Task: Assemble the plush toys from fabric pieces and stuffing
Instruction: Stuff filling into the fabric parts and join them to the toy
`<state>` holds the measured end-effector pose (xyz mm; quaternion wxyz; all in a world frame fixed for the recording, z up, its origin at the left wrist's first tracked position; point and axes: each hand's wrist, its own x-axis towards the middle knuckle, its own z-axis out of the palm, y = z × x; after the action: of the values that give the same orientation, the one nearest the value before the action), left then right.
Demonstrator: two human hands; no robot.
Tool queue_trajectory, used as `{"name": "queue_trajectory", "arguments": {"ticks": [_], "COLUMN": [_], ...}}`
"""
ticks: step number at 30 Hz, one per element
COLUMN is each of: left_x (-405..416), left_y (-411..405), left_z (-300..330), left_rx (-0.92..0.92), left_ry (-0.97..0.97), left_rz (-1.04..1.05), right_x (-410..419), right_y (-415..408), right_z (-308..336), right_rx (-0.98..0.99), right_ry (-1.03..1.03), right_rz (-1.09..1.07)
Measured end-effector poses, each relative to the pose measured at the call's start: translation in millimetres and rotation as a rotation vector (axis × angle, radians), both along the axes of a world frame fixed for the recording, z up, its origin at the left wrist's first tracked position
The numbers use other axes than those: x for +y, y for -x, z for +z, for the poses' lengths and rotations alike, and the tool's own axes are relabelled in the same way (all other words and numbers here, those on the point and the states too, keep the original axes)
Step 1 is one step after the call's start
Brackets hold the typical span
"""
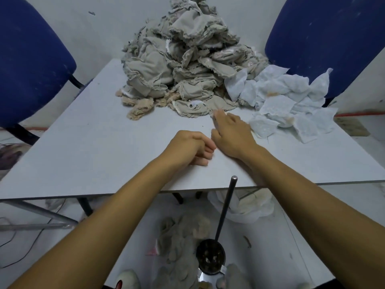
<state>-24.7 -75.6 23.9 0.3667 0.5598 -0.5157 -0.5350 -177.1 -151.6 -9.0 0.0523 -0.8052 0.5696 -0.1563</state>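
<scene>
A tall heap of beige-grey fabric pieces (183, 59) with frayed edges is piled at the back of the grey table (93, 147). Pale blue-white fabric pieces (291, 101) lie spread to its right. My right hand (231, 134) stretches flat over the table, its fingertips at the front edge of the beige heap and holding nothing I can see. My left hand (191, 147) rests on the table just left of it, fingers loosely curled and empty.
Two blue chairs (31, 59) (325, 34) flank the table. Below the front edge, a dark metal rod (227, 205) rises from a round base (210, 255). Grey plush pieces (179, 243) and white stuffing (250, 207) lie on the floor.
</scene>
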Motion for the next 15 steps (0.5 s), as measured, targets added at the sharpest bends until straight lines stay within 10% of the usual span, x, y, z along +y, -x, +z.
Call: {"name": "queue_trajectory", "arguments": {"ticks": [9, 15], "left_x": [-8, -3], "left_y": [3, -17], "left_z": [-2, -8], "left_rx": [-0.062, -1.025], "left_ry": [0.017, 0.394], "left_rz": [0.18, 0.021], "right_x": [22, 74], "right_y": [-7, 4], "right_z": [4, 2], "right_rx": [0.0, -0.187], "right_ry": [0.125, 0.074], "right_rz": [0.003, 0.04]}}
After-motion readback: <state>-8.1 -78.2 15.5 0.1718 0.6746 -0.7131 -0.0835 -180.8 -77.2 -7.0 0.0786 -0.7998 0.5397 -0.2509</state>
